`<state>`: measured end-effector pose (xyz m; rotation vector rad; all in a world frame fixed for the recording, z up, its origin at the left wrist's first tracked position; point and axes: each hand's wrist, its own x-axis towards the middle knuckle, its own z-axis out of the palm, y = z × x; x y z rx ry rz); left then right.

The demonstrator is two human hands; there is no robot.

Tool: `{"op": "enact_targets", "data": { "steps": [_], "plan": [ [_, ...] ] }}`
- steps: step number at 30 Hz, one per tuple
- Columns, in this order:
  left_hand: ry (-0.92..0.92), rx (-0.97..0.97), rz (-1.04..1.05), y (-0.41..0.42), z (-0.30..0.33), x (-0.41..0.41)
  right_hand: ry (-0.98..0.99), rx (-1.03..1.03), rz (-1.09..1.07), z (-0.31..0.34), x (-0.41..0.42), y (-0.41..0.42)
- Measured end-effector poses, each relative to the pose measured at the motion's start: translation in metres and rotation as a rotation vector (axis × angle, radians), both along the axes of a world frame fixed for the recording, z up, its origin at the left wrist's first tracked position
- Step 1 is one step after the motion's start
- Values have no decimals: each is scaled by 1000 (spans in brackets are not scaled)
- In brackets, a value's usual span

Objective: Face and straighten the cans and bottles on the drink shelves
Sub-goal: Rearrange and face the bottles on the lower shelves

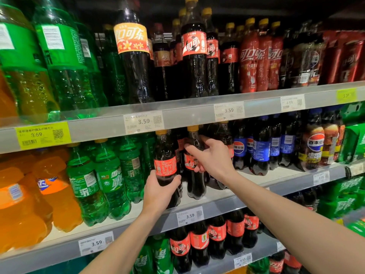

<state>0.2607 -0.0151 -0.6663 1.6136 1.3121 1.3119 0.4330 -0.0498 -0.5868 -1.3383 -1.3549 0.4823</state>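
Standing at the front edge of the middle shelf [227, 202], a dark cola bottle [165, 165] with a yellow cap and red label is gripped low on its body by the left hand [160, 191], thumb on the right side, fingers curled round the left. Just beside it to the right stands a second cola bottle [194, 165] of the same kind; the right hand [210, 157] wraps its label from the right, forefinger stretched across the shoulder. More cola bottles crowd close behind both. Green Sprite bottles [110, 178] stand to the left, with orange Fanta bottles [49, 194] beyond them; blue-labelled Pepsi bottles [260, 147] line up to the right. All are glossy, ribbed, waisted plastic. A white price tag [190, 216] reading 3.59 sits on the grey shelf lip below the left hand. Both bare forearms reach up from the lower edge, the right crossing in front of the shelf below.
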Motion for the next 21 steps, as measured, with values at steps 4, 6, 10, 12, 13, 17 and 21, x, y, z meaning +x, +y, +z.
{"op": "enact_targets", "data": {
  "steps": [4, 6, 10, 12, 13, 17, 21],
  "plan": [
    [-18, 37, 33, -4, 0, -1, 1, 37, -17, -6, -6, 15],
    [-18, 42, 28, -6, 0, -4, -21, 35, -42, -8, -9, 22],
    [25, 25, 17, -2, 0, -8, 0, -1, -58, -10, -10, 37],
    [17, 1, 0, 0, 2, -10, 70, -26, -42, -11, -12, 43],
    [8, -10, -8, 0, 3, -11, 96, -29, -31, -12, -12, 46],
    [-10, -23, -5, 0, 7, -10, 153, -26, -6, -14, -18, 64],
    [-11, -18, 4, -3, 6, -7, 101, -67, 31, -26, -25, 69]
  ]
}}
